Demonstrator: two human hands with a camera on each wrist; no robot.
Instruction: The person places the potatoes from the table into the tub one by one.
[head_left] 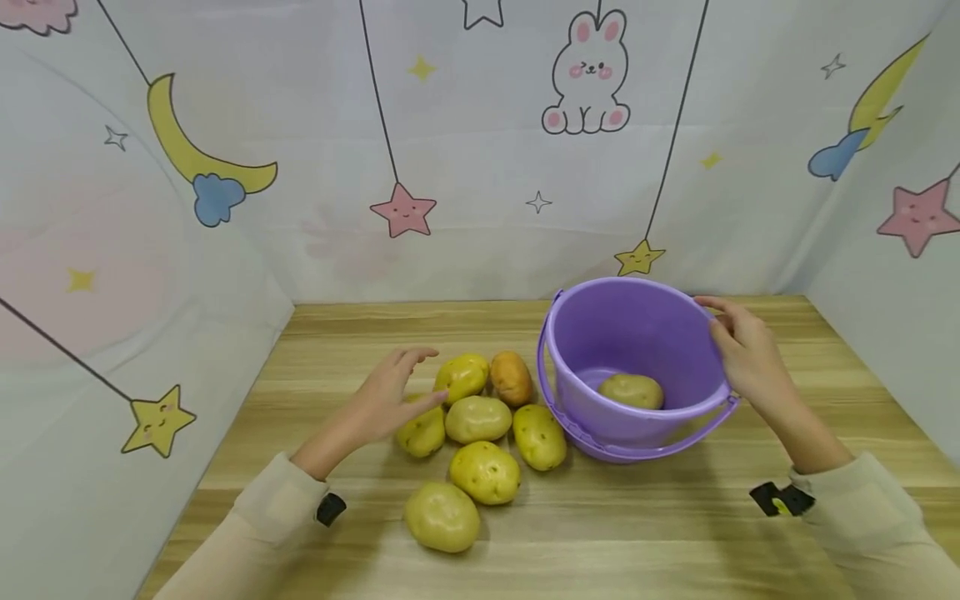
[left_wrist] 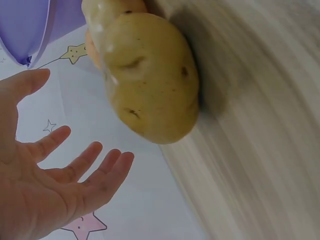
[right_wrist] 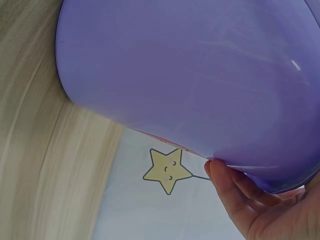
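A purple bucket (head_left: 633, 429) stands on the table at the right, seeming to tilt toward the viewer, with one potato (head_left: 632, 390) lying inside. My right hand (head_left: 753, 354) grips its right rim; in the right wrist view fingers (right_wrist: 227, 187) touch the outer wall below the rim, and the thumb is hidden there. Several yellow potatoes (head_left: 477, 419) lie in a cluster left of the bucket, one of them browner (head_left: 512, 378). Over the cluster's left side hovers my left hand (head_left: 382, 400), fingers spread and holding nothing. The left wrist view shows a potato (left_wrist: 152, 80) beside that hand, apart from its fingers.
The wooden table (head_left: 600, 533) meets a white cloth backdrop (head_left: 480, 250) printed with stars, moons and a rabbit, at the back and both sides. The bucket's purple handle (head_left: 652, 454) hangs down along its front. One potato (head_left: 442, 517) lies nearest the front.
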